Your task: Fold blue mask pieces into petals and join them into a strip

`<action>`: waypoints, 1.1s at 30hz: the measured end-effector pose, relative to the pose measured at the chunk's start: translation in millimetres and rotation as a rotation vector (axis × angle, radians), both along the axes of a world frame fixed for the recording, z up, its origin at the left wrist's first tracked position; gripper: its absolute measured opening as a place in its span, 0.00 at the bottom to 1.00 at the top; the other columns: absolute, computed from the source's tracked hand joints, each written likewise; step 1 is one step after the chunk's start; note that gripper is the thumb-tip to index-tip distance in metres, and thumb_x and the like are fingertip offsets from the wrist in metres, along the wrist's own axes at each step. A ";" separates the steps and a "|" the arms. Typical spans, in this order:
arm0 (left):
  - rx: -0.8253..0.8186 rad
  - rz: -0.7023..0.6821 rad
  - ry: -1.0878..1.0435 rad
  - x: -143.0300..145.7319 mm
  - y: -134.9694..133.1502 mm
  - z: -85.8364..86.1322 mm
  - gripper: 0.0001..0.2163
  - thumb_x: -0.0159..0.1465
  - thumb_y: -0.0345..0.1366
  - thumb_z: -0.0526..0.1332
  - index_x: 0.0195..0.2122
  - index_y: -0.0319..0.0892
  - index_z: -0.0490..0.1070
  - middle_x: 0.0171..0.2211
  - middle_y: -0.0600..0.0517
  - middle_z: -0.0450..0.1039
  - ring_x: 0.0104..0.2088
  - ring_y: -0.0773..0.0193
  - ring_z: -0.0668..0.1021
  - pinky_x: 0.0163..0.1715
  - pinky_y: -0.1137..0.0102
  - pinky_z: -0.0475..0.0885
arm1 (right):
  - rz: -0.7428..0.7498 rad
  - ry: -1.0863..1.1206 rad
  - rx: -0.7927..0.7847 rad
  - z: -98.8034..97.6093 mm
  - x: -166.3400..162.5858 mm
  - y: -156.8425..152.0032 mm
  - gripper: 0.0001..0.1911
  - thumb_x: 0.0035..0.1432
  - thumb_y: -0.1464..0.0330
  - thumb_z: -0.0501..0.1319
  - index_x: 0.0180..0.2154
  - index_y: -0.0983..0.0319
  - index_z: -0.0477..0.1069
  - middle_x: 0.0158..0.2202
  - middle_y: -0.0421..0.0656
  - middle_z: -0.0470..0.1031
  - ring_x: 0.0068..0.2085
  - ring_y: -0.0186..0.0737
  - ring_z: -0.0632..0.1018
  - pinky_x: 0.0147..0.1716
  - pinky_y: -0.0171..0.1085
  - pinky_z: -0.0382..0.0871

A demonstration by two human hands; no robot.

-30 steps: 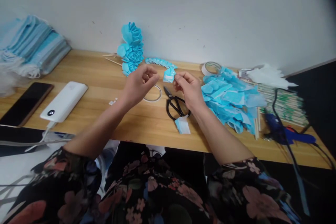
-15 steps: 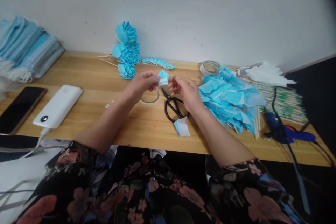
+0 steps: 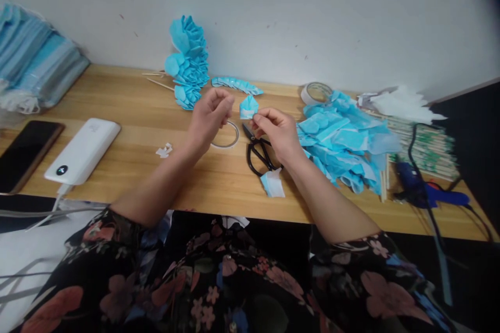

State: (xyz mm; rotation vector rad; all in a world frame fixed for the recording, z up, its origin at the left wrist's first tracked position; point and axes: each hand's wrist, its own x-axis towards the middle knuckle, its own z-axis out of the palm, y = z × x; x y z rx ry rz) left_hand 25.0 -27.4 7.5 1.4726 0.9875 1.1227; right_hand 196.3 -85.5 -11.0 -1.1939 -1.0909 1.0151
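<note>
The left hand (image 3: 209, 120) curls narrow at nine o'clock of the folded blue piece (image 3: 249, 107); whether it holds anything, I can't tell. The right hand (image 3: 282, 132) pinches that piece by its five-o'clock corner; a slack pinch could let the folds loosen, or drop it onto the scissors (image 3: 254, 140) at six o'clock.

Held piece (image 3: 249, 106) left of fabric pile (image 3: 344, 138)
</note>
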 end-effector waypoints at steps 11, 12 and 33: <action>0.440 -0.015 0.390 9.8 -18.5 -15.6 0.04 0.67 0.32 0.67 0.35 0.47 0.78 0.27 0.53 0.72 0.32 0.62 0.73 0.38 0.65 0.68 | -0.091 -0.153 0.076 -8.1 -2.7 -0.5 0.06 0.59 0.63 0.68 0.31 0.57 0.79 0.28 0.36 0.77 0.28 0.33 0.73 0.29 0.34 0.69; 0.453 -0.002 0.400 9.1 -17.1 -16.3 0.04 0.67 0.32 0.67 0.35 0.47 0.79 0.28 0.53 0.72 0.33 0.62 0.73 0.38 0.65 0.68 | -0.087 -0.164 0.078 -7.2 -3.2 -1.5 0.06 0.60 0.63 0.67 0.31 0.57 0.79 0.28 0.36 0.77 0.27 0.33 0.73 0.29 0.35 0.69; 0.589 0.087 0.354 4.5 -5.6 -24.9 0.03 0.65 0.33 0.71 0.33 0.46 0.81 0.25 0.53 0.70 0.29 0.62 0.71 0.32 0.64 0.63 | -0.147 -0.517 0.313 -9.9 -6.4 -6.6 0.08 0.65 0.67 0.64 0.33 0.58 0.80 0.32 0.39 0.82 0.32 0.36 0.78 0.33 0.36 0.72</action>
